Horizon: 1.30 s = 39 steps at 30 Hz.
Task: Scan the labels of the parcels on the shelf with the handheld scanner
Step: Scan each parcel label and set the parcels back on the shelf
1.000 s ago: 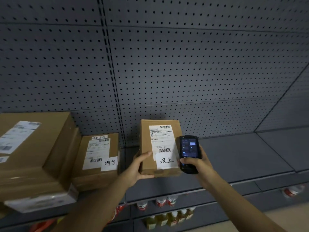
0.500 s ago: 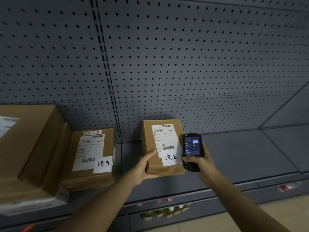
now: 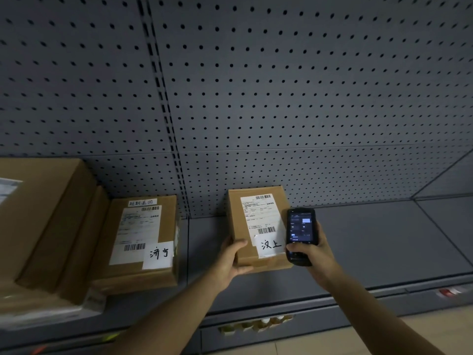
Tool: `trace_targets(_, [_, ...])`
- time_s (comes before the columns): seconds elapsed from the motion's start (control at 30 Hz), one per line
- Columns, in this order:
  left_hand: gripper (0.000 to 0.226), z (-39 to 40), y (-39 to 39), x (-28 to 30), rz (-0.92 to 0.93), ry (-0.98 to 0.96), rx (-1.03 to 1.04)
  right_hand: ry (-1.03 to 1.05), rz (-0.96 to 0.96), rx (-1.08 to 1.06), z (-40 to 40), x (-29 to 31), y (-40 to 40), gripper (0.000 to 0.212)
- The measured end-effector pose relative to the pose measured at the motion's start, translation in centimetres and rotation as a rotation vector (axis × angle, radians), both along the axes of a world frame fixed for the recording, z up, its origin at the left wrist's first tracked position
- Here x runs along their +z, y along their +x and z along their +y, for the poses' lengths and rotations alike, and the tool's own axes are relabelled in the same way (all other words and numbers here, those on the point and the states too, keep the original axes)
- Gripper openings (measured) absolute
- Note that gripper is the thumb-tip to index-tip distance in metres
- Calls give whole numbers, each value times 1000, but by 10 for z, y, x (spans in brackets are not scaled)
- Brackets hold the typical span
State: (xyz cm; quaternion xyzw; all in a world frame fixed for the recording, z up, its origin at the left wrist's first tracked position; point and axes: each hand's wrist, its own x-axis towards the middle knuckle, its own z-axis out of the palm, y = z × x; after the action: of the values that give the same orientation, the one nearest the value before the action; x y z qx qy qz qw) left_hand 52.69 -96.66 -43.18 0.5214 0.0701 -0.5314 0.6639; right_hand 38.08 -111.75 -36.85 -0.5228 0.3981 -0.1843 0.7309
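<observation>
A small brown parcel (image 3: 240,226) with a white barcode label and a handwritten tag stands on the grey shelf (image 3: 371,247). My left hand (image 3: 230,262) grips its lower left corner, thumb on the front face. My right hand (image 3: 311,254) holds the black handheld scanner (image 3: 300,234) upright beside the parcel's right edge, its lit screen facing me. A second labelled parcel (image 3: 138,242) lies to the left, apart from both hands.
A big cardboard box (image 3: 38,216) fills the far left of the shelf, leaning over a flatter box. Grey pegboard (image 3: 281,98) backs the shelf. Bottles (image 3: 256,325) show on the level below. The shelf's right part holds nothing visible.
The view has tilted up a little, so shelf and parcels sit lower in frame. Both hands keep their hold; the scanner stays beside the small parcel's right edge.
</observation>
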Motion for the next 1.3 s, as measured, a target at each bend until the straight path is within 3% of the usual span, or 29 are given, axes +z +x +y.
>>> trace_targets(0.23, [39,13,4,8,-32,81,-23,-152,138,-41,7,0,1,95])
trace_targets(0.4, [32,42,14,28,-93,138,-77,-183,105,-35,24,11,17,88])
trace_targets(0.53, [19,74,31,47,-298,134,-132,-176,89,8,46,19,46,80])
trace_targets(0.67, [16,112,56,62,-555,187,-33,-119,60,65,81,26,84,69])
trace_targets(0.77, [22,142,79,64,-747,314,100,-31,36,122,110,26,110,65])
trace_targets(0.83, [20,160,93,63,-761,409,123,52,38,185,130,21,124,72])
trace_targets(1.0, [41,189,114,59,-889,678,18,155,16,262,171,9,148,74])
trace_targets(1.1, [52,197,115,56,-918,726,-46,231,15,270,194,7,161,61])
trace_targets(1.3, [62,191,116,58,-948,866,-88,229,1,283,214,2,174,55])
